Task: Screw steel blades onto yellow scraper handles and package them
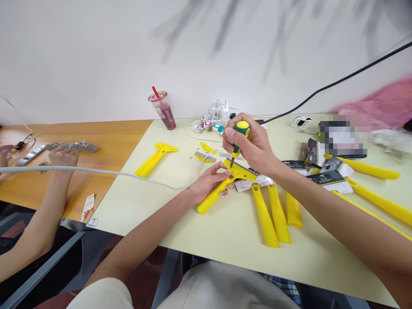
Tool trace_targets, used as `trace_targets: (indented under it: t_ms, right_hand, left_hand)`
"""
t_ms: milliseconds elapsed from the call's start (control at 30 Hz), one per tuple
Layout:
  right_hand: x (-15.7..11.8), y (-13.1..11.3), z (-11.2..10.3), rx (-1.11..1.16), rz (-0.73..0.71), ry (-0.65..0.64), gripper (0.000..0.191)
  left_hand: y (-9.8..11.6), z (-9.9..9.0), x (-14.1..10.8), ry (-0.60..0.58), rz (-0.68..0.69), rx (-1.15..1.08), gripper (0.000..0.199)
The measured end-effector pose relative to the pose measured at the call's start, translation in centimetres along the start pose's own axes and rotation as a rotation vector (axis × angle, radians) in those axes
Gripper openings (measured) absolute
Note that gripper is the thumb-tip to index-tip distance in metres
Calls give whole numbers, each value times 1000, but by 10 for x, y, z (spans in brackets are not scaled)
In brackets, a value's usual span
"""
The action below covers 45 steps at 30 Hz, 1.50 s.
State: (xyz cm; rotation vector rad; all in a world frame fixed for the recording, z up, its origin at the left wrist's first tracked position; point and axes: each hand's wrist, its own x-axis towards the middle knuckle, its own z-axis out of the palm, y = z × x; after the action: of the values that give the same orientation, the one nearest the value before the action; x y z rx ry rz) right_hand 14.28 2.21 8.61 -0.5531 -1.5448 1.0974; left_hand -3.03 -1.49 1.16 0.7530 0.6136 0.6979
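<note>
My left hand (210, 183) is closed round a yellow scraper (214, 198) near the middle of the table, its wide head tilted up to the right. A green and yellow screwdriver (240, 133) is gripped in my right hand (254, 143), its tip down on the scraper's head. Just behind lie loose yellow plates (206, 157) and thin metal blades. Another yellow scraper (156, 159) rests to the left. Several yellow handles (265, 216) lie to the right, some with black and white cards (331, 180) on their heads.
A cup with a red straw (165, 111) and a power strip (219, 112) stand by the wall. A white cable (122, 174) crosses the view. A pink bag (380, 103) lies at the far right. At the wooden table (128, 137), another person's hand (64, 156) touches small metal parts.
</note>
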Motion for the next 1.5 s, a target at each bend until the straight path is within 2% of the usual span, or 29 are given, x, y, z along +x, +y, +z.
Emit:
trace_targets:
  t_ms: [467, 600, 767, 900, 1033, 1133, 1267, 1333, 1500]
  right_hand:
    - [9, 10, -4, 60, -1, 71, 35]
    - [5, 6, -6, -3, 20, 9, 36]
    - [0, -3, -10, -342, -64, -222, 26]
    - [2, -2, -14, -431, -129, -363, 36]
    - [5, -1, -20, -560, -181, -350, 43]
    - [6, -7, -26, -693, -192, -405, 43]
    - [9, -13, -35, -644, -133, -480, 47]
    - [10, -10, -39, -650, -126, -474, 45]
    - [12, 0, -38, -812, -214, -420, 38]
  left_hand:
    - [0, 1, -1, -18, -14, 30, 58]
    - [-1, 1, 0, -13, -17, 17, 54]
    - [-3, -2, 3, 34, -26, -33, 48]
    - [-4, -6, 6, 82, 7, -76, 46]
    - [-5, -7, 7, 110, 31, -91, 47]
    - [-5, -7, 8, 121, 29, -97, 51]
    - [-6, -7, 10, 157, 42, -125, 56]
    - [-6, -8, 11, 171, 60, -134, 59]
    - [-7, -8, 11, 174, 67, -98, 61]
